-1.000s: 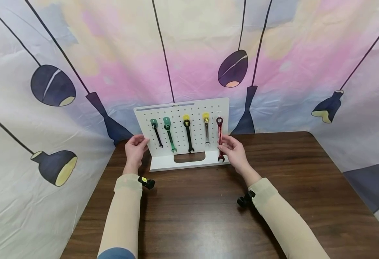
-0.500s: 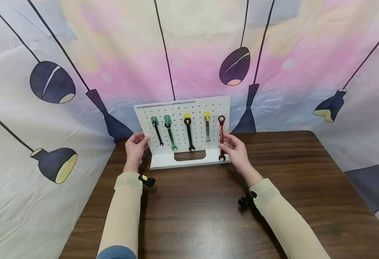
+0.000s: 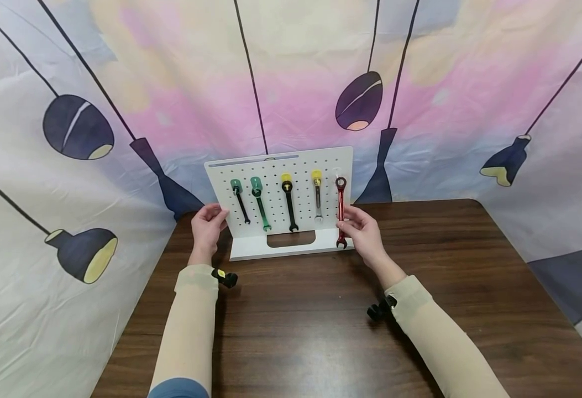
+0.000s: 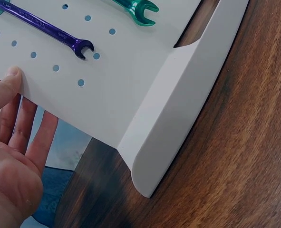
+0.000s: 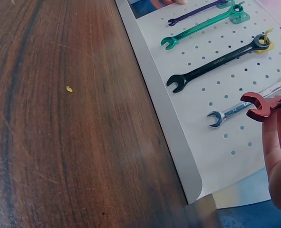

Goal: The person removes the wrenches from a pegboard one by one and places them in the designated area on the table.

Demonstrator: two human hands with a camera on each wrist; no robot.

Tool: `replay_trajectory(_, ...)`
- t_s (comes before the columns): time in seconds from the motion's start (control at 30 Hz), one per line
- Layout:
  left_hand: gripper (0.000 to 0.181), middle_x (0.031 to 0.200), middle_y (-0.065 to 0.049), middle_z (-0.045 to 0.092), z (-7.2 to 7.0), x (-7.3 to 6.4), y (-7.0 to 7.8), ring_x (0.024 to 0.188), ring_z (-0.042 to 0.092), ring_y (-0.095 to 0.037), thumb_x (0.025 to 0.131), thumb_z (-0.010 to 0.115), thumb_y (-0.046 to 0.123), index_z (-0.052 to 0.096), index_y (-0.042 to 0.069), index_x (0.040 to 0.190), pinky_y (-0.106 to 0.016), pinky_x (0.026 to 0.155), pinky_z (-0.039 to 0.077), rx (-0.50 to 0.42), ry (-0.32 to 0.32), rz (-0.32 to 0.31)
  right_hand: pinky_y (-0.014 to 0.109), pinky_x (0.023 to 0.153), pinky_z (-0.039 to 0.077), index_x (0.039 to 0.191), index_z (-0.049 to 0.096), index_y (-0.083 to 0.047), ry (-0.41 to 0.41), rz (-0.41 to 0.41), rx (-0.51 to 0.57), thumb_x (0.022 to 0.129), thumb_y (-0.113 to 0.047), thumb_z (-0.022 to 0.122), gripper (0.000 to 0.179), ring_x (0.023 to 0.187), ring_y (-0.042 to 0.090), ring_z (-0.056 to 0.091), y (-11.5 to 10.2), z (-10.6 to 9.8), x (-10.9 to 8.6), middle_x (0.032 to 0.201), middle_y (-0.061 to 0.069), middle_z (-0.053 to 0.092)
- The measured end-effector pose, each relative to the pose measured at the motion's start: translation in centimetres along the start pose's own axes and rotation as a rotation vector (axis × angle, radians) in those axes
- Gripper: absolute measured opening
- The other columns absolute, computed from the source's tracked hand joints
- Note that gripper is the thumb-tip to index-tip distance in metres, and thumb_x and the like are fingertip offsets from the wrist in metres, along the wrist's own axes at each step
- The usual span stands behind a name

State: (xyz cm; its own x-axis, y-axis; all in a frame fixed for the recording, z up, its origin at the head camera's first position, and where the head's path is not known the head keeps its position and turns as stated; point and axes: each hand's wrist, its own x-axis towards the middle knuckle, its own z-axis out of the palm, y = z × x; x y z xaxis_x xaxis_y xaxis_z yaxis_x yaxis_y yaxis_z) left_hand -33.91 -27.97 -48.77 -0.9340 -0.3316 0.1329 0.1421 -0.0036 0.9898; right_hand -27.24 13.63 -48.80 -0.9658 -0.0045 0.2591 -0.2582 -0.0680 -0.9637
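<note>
A white pegboard stand (image 3: 300,160) stands at the back of the table. My left hand (image 3: 206,229) pinches its left edge, thumb (image 4: 12,83) on the front and fingers behind. In my right hand (image 3: 365,232) a red combination wrench (image 3: 341,207) is held upright near the board's right edge, its ring end up and close to a clear hook (image 3: 337,172). Hanging from hooks to its left are a silver wrench (image 3: 318,202), a black wrench (image 3: 290,207), a green wrench (image 3: 261,207) and a purple wrench (image 4: 40,26). The red wrench's open end (image 5: 261,107) stands out in front of the board in the right wrist view.
The dark wood table (image 3: 300,320) extends in front of the stand. A cloth backdrop (image 3: 291,83) printed with lamps hangs close behind. The board's bent foot has a long cutout (image 3: 291,240). A small yellowish speck (image 5: 69,89) lies on the table.
The red wrench has shifted slightly right relative to the board, along with my right hand. My left hand stays on the board's edge, and the other wrenches hang as before.
</note>
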Motion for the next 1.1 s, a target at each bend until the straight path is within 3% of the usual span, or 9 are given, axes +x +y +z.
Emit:
replay_trajectory(0.53, 0.016, 0.098, 0.004, 0.073, 0.0, 0.1, 0.0, 0.095, 0.068, -0.013, 0.097, 0.082, 0.010, 0.075, 0.016, 0.111, -0.038, 0.089, 0.062, -0.005, -0.001, 0.002, 0.023, 0.083, 0.060, 0.140, 0.061, 0.008, -0.011, -0.007, 0.019, 0.101, 0.005, 0.070, 0.040, 0.095, 0.007, 0.071, -0.4, 0.5, -0.7, 0.126, 0.030, 0.066)
replay_trajectory(0.77, 0.016, 0.098, 0.005, 0.073, -0.1, 0.1, -0.1, 0.095, 0.069, -0.013, 0.098, 0.081, 0.009, 0.074, 0.016, 0.110, -0.057, 0.102, 0.056, -0.007, -0.003, 0.007, 0.022, 0.083, 0.060, 0.140, 0.061, 0.009, -0.024, 0.021, -0.024, 0.101, 0.004, 0.071, 0.041, 0.093, 0.007, 0.071, -0.3, -0.7, -1.7, 0.120, 0.031, 0.066)
replay_trajectory(1.0, 0.017, 0.098, 0.005, 0.073, -0.1, 0.1, 0.0, 0.095, 0.069, -0.013, 0.097, 0.082, 0.010, 0.075, 0.017, 0.110, -0.036, 0.088, 0.062, -0.010, 0.000, -0.005, 0.021, 0.083, 0.060, 0.141, 0.062, 0.005, -0.054, 0.073, -0.090, 0.101, -0.004, 0.075, 0.044, 0.097, 0.007, 0.071, 0.5, -2.8, -2.6, 0.123, 0.031, 0.066)
replay_trajectory(1.1, 0.017, 0.098, 0.005, 0.073, -0.2, 0.1, -0.1, 0.096, 0.069, -0.013, 0.097, 0.083, 0.011, 0.075, 0.018, 0.110, -0.041, 0.092, 0.061, -0.012, -0.003, -0.008, 0.022, 0.082, 0.060, 0.142, 0.061, 0.006, -0.059, 0.105, -0.104, 0.101, -0.004, 0.074, 0.044, 0.097, 0.006, 0.071, 0.7, -3.6, -2.8, 0.124, 0.031, 0.066)
